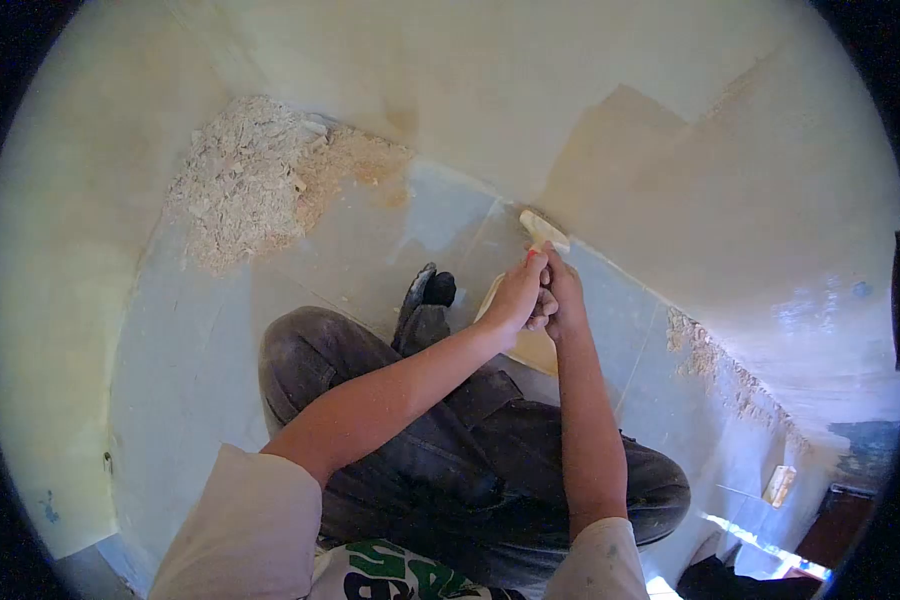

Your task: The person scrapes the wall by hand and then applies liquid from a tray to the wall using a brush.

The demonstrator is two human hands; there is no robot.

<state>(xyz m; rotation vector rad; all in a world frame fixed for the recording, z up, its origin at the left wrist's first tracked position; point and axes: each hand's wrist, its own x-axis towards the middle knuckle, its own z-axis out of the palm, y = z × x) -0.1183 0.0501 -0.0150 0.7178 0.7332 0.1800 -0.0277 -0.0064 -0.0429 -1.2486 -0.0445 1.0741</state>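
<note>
Item: one scraper (543,231), handle clamped in our left hand (515,296) and right hand (568,300), the two pressed together, its long axis running away from us, blade end pointing at the foot of the wall (690,170), debris pile (250,180) well apart to the left.

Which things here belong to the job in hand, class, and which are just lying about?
Job in hand: scraper, gripped by the left hand and right hand; wall that its blade meets.

Lying about: heap of scrapings in the corner; crumbs along the wall's foot; small pale block on the floor.
</note>
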